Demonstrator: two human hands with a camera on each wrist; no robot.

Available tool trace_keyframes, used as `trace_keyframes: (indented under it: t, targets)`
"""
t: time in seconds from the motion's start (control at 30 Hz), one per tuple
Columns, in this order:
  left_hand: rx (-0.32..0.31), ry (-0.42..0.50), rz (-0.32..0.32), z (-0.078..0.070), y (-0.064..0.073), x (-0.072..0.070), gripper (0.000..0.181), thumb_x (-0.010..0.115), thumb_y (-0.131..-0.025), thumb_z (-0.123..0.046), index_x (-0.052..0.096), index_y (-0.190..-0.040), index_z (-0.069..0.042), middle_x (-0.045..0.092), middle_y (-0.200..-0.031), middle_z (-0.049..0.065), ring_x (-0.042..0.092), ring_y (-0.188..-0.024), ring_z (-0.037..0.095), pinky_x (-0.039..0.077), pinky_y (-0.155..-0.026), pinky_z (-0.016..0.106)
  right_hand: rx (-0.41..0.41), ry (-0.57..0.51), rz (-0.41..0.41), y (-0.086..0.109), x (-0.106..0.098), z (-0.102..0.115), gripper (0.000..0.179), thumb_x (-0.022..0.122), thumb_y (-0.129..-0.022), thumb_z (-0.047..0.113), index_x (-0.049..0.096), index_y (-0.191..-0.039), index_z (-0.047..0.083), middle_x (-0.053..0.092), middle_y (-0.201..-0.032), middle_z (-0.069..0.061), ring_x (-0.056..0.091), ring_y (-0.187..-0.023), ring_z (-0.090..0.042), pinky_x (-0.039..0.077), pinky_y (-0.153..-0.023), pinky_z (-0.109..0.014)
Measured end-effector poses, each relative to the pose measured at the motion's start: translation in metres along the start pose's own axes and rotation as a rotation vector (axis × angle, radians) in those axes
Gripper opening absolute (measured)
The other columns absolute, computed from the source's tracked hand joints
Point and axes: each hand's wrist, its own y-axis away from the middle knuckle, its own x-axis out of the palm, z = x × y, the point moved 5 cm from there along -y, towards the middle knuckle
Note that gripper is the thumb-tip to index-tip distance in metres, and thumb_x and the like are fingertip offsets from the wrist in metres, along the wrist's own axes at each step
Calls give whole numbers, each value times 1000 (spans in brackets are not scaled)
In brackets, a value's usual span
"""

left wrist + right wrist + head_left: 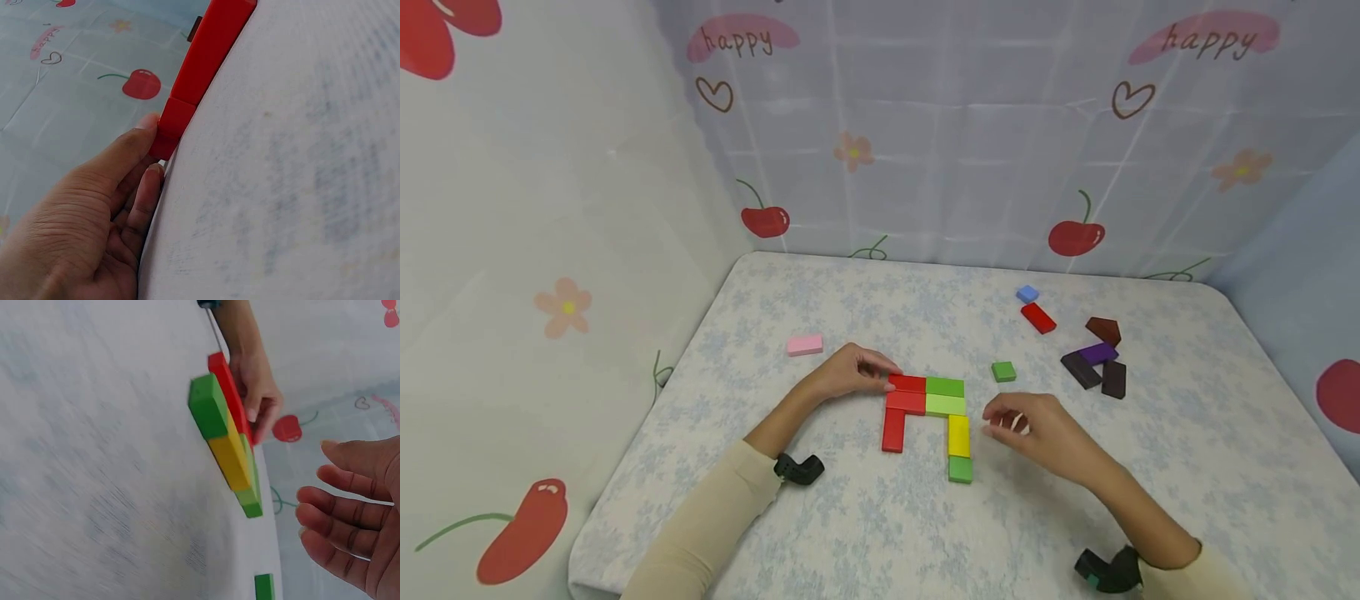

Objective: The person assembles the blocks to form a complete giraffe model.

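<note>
On the table, flat blocks form an arch shape: two red blocks [906, 393] lie one against the other, with green [945, 387] and light green [945, 406] blocks to their right. A third red block [893, 430] makes the left leg; a yellow block [958, 436] and a small green block [960, 469] make the right leg. My left hand [852, 372] grips the outer left corner of the far red block with thumb and fingertips. To the right of the yellow block, my right hand [1037, 432] hovers with loosely curved fingers and nothing in them.
A loose green block [1003, 372] lies beyond my right hand. Farther right are brown [1103, 330], purple [1098, 354] and dark blocks [1081, 371]. Red [1038, 317] and blue [1027, 293] blocks lie toward the back, a pink block [805, 345] at left.
</note>
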Motion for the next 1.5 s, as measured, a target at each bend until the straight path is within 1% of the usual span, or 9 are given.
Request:
trace_keyframes:
  t: [0.13, 0.23, 0.3, 0.4, 0.63, 0.77, 1.1, 1.33, 1.5]
  targets:
    - [7, -2, -1, 0, 0, 0, 27, 84, -86, -17, 80, -113, -16, 74, -110, -2, 60, -78, 15, 49, -68, 27, 12, 48, -135, -13, -23, -19, 16, 79, -90, 13, 74, -104, 8, 72, -93, 3, 62, -80, -13, 55, -70, -26]
    - [9, -1, -2, -1, 1, 0, 27, 84, -86, -16, 80, -113, -16, 74, -109, -2, 60, -78, 15, 49, -68, 27, 39, 95, -180, -22, -33, -37, 23, 81, -88, 9, 74, -109, 5, 74, -103, -8, 64, -82, -19, 55, -68, -27]
    - [8, -2, -4, -2, 0, 0, 27, 84, -86, -16, 80, -113, -15, 74, -109, -1, 60, -78, 15, 49, -68, 26, 63, 110, -173, -28, -37, -48, 28, 81, -87, 8, 73, -113, 4, 73, -108, -14, 66, -83, -22, 55, -66, -27]
    - [5, -6, -7, -1, 0, 0, 27, 84, -86, -16, 80, -113, -15, 74, -109, -1, 60, -78, 15, 49, -67, 26, 104, 109, -134, -36, -37, -65, 32, 80, -88, 9, 71, -118, 3, 71, -112, -18, 65, -84, -26, 54, -63, -28]
    - [6, -7, 0, 0, -1, 1, 26, 84, -86, -16, 80, -112, -18, 74, -108, -3, 60, -79, 15, 49, -68, 27, 152, 63, -57, -47, -29, -88, 33, 78, -89, 6, 71, -121, 4, 71, -112, -16, 64, -86, -26, 53, -66, -31]
    - [12, -10, -3, -1, -1, 1, 26, 84, -86, -16, 81, -112, -18, 74, -107, -3, 60, -78, 16, 49, -68, 27, 143, 67, -43, -49, -26, -92, 34, 77, -89, 4, 71, -122, 5, 72, -109, -15, 63, -87, -25, 53, -71, -34]
    - [31, -40, 1, -1, 0, 0, 26, 83, -87, -19, 80, -112, -18, 74, -109, -4, 60, -78, 14, 50, -68, 27, 72, 69, -72, -49, -20, -91, 33, 75, -87, -5, 71, -119, 3, 72, -113, -13, 65, -88, -25, 55, -76, -39]
    - [31, -33, -5, -1, 1, -1, 26, 83, -87, -17, 80, -113, -16, 74, -109, -3, 60, -79, 15, 50, -69, 27, 45, 61, -86, -50, -21, -89, 30, 77, -87, -2, 72, -117, 2, 72, -109, -13, 66, -87, -25, 57, -77, -41]
    - [34, -26, -2, -1, 1, 0, 26, 83, -87, -17, 80, -113, -15, 74, -110, -3, 61, -79, 14, 50, -69, 27, 45, 63, -101, -50, -22, -84, 28, 77, -88, -1, 73, -115, 2, 73, -108, -12, 67, -87, -25, 58, -78, -42]
